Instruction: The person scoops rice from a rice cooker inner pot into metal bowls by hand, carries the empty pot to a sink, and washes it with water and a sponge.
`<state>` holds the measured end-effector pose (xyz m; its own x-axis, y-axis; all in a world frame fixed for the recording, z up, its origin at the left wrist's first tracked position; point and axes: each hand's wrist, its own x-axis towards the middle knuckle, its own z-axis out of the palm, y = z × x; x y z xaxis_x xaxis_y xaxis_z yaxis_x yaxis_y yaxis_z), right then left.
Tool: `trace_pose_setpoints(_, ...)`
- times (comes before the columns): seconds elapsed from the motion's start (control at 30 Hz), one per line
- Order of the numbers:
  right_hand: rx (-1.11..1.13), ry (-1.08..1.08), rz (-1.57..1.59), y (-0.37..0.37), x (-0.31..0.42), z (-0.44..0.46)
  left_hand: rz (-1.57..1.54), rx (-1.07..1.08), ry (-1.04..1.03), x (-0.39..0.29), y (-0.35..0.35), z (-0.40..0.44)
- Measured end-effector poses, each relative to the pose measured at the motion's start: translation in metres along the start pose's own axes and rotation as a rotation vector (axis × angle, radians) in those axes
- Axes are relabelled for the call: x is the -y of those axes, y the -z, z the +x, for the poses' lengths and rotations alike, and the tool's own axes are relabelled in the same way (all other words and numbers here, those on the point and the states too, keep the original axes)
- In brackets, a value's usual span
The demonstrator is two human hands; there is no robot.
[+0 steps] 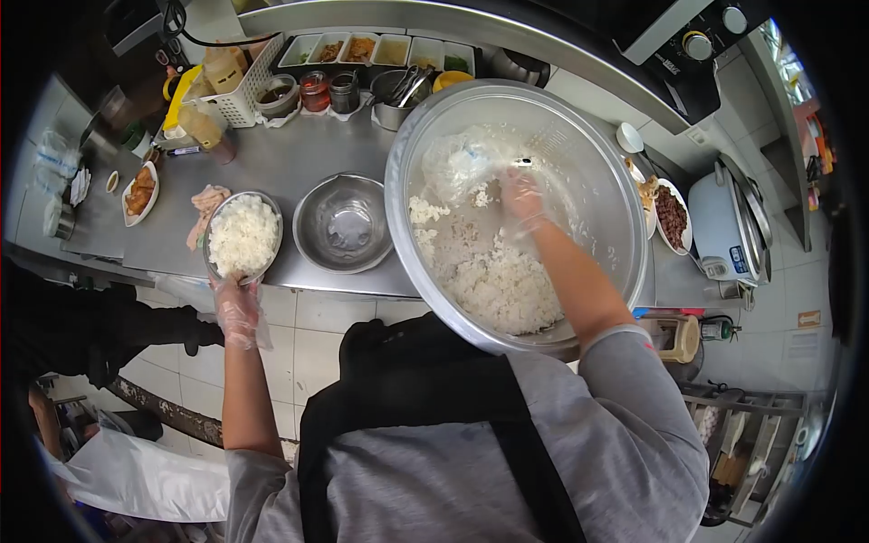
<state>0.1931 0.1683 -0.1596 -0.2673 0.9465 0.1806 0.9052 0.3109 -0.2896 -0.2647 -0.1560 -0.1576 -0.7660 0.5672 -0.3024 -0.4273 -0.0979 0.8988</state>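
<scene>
My left hand [237, 312], in a clear plastic glove, grips the near rim of a metal bowl [214, 264] heaped with white rice [243, 232]. My right hand [521, 201], also gloved, is inside a large metal basin [625, 271], near its far wall. Its fingers look curled, and what they hold is hidden. Just beyond them shows a small white and dark piece [522, 162] that I cannot name. A crumpled clear plastic bag [455, 167] lies in the basin beside that hand. Loose rice [502, 285] covers the basin's near side. An empty-looking metal bowl [342, 223] stands between rice bowl and basin.
A pink cloth [206, 214] lies by the rice bowl. Sauce jars [314, 90], a pot of utensils [398, 95] and a row of food trays [376, 50] line the back. A rice cooker [724, 222] stands right. A person's dark-clothed leg [136, 330] is at left.
</scene>
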Motion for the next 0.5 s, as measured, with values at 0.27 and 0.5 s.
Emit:
trace_pose_setpoints(0.27, 0.013, -0.154, -0.114, 0.015, -0.007, 0.011, 0.052, 0.162, 0.265, 0.012, -0.061, -0.082)
trace_pose_setpoints(0.5, 0.008, 0.415, 0.231, -0.033, 0.039, -0.010, 0.114, 0.103, 0.327, -0.001, -0.138, -0.091)
